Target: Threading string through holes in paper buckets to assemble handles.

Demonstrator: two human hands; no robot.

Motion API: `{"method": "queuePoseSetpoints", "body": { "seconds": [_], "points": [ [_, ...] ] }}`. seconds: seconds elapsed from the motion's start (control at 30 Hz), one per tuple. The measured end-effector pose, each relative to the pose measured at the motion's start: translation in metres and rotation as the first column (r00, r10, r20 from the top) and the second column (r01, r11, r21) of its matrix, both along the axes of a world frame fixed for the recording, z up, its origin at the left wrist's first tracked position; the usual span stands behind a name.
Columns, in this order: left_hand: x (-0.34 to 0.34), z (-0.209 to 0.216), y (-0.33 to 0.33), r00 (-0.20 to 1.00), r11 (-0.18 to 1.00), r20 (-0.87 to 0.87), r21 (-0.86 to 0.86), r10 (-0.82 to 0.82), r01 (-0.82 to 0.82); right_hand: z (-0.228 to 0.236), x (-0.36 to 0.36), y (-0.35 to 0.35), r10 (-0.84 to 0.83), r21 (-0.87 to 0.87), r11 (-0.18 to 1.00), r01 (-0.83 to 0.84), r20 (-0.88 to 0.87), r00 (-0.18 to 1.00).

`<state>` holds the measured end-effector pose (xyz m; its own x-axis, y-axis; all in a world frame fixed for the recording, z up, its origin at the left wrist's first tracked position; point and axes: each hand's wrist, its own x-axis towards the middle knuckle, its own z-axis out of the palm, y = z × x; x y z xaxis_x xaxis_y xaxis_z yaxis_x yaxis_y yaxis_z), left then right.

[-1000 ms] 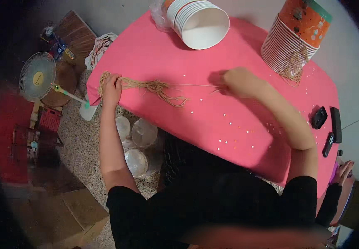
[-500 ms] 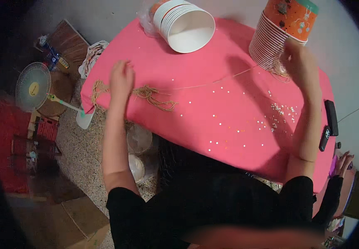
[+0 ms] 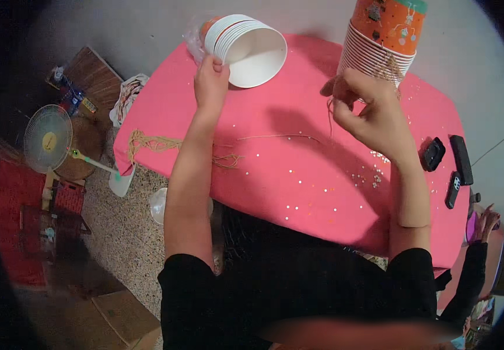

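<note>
My left hand [image 3: 211, 81] is at the near left rim of a stack of white paper buckets [image 3: 263, 64] lying on its side, its fingers closed at the rim. My right hand [image 3: 371, 111] is raised over the table with fingers curled in a pinch; a thin string [image 3: 330, 116] hangs from it. Behind that hand, an upside-down stack of paper buckets [image 3: 351, 55] has an orange patterned one on top, with tan strings draped down its side. A bundle of tan strings [image 3: 153, 143] lies at the table's left edge, partly hidden by my left forearm.
Small white dots [image 3: 375, 175] are scattered over the pink tablecloth [image 3: 275, 192]. A black tray [image 3: 433, 154], a remote [image 3: 453, 189] and a long black case [image 3: 462, 160] lie at the right edge. A fan [image 3: 48, 140] stands left. Another person's hand [image 3: 486, 223] shows far right.
My left hand has moved from the string bundle up to the lying bucket stack. My right hand has come away from the upright stack, leftward and nearer. The string between them now lies slack.
</note>
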<state>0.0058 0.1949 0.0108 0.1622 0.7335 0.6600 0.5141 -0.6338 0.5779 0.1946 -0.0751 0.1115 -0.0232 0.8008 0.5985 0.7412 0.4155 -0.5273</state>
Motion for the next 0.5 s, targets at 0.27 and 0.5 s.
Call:
{"method": "queuePoseSetpoints", "body": {
  "seconds": [0.27, 0.5],
  "points": [
    [0.004, 0.01, -0.01, 0.989, 0.993, -0.093, 0.004, 0.118, -0.118, -0.007, 0.007, 0.003, 0.127, -0.039, 0.991, -0.129, -0.045, 0.991],
    [0.002, 0.017, -0.023, 0.983, 0.992, -0.152, 0.096, 0.098, -0.084, -0.006, 0.007, 0.0, 0.133, -0.111, 0.985, -0.13, 0.018, 0.991]
  ]
}}
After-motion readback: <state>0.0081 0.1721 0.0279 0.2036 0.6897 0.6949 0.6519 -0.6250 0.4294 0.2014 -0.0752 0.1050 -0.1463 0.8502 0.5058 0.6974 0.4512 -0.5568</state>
